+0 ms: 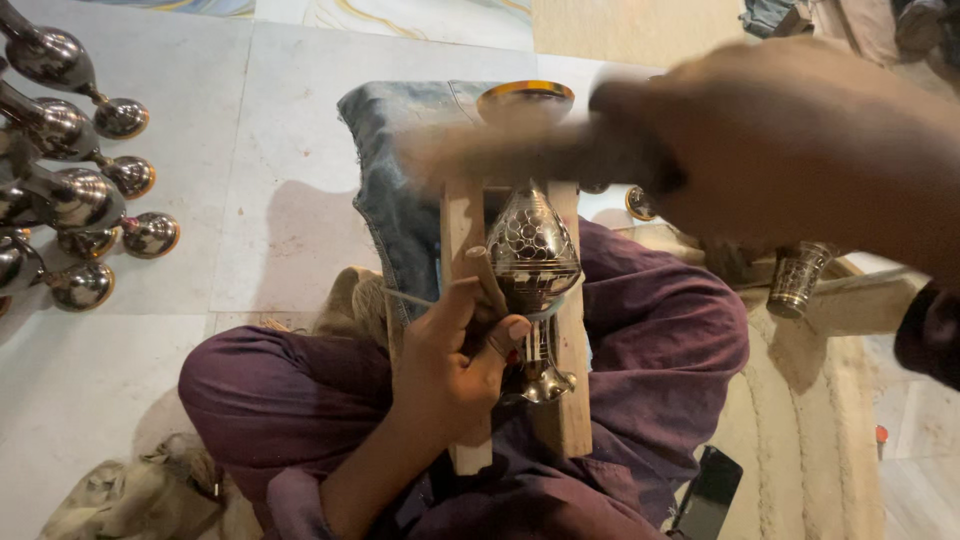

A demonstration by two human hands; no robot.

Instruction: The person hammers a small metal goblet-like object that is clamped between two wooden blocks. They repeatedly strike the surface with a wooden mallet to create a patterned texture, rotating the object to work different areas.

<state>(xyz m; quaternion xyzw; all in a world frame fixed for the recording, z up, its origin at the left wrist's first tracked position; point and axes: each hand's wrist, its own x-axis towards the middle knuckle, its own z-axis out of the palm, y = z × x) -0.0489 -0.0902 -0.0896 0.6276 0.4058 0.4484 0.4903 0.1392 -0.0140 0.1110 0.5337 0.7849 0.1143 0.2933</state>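
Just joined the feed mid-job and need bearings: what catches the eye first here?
An engraved metal goblet lies on a wooden frame across the person's lap, at centre. The left hand holds a small rod-like tool against its bowl, while the right hand, blurred, grips a mallet above it. A cluster of shiny metal goblets lies on the tiled floor at far left.

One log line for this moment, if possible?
left hand: holds punch on goblet | right hand: raised, blurred, grips mallet | goblet: on wooden frame
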